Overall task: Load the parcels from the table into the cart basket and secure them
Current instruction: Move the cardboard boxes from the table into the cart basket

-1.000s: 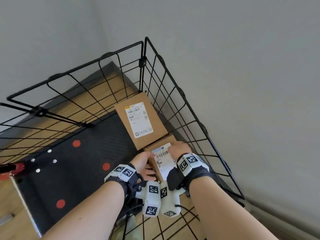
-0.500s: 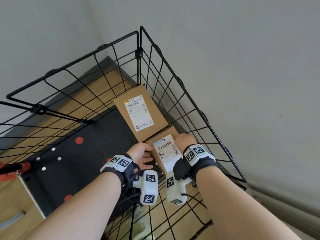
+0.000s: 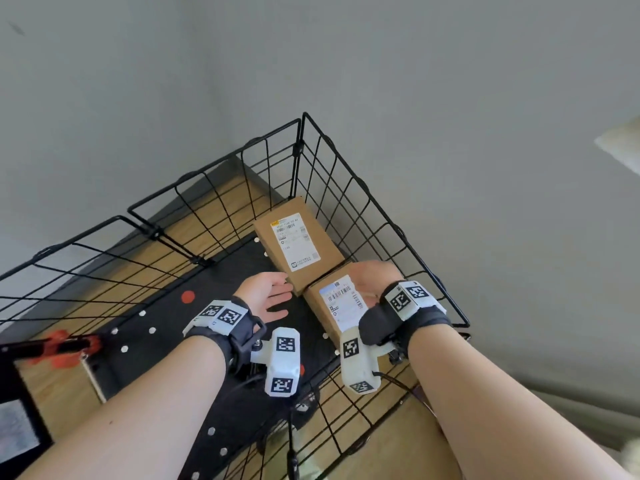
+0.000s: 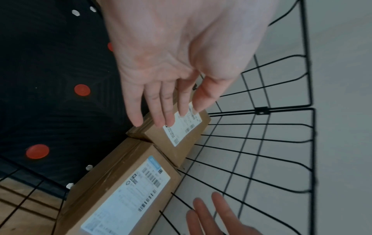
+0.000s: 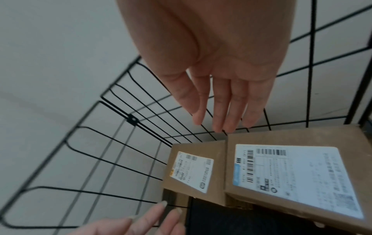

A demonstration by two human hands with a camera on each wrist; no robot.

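Observation:
Two brown cardboard parcels with white labels lie end to end along the right wall of the black wire cart basket [image 3: 363,209]. The far parcel [image 3: 298,244] sits toward the corner and the near parcel [image 3: 334,306] butts against it. My left hand [image 3: 268,296] hovers left of them with straight fingers, its tips by the far parcel's [image 4: 181,135] near corner; whether they touch is unclear. My right hand [image 3: 369,277] hangs flat and empty over the near parcel's [image 5: 292,174] right edge, beside the wire wall.
The basket floor is a black mat [image 3: 166,327] with red and white dots, bare to the left of the parcels. An orange-red clamp [image 3: 65,344] sits at the basket's left edge. A grey wall stands close behind and to the right; wooden flooring shows below.
Both hands held the near parcel by its sides earlier; now they have let go and lifted off with fingers spread straight. The parcel stays lying against the far one.

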